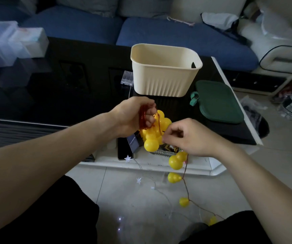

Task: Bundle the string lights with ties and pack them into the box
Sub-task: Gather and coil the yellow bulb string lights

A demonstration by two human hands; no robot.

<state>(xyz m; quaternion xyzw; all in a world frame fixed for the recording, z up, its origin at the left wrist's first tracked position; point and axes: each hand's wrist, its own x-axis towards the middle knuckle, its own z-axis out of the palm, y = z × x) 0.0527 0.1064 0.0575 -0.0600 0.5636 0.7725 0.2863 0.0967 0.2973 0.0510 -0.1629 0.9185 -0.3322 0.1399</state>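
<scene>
Item: yellow bulb string lights (155, 132), part-coiled, held above the desk (89, 95) edge.

Left hand (133, 117) fingers clenched round the red-brown wire loops; right hand (185, 136) fingers pinch the strand at 4 o'clock of the cluster. Cream box (164, 71) stands at 12 o'clock, apparently empty. Loose tail of bulbs (174, 177) trails to the floor at 6 o'clock, crossing a second, star-shaped string (139, 180). Risks: the two strings could tangle as the tail is drawn up; unbound loops could slip from the left hand; no tie is visible.
</scene>
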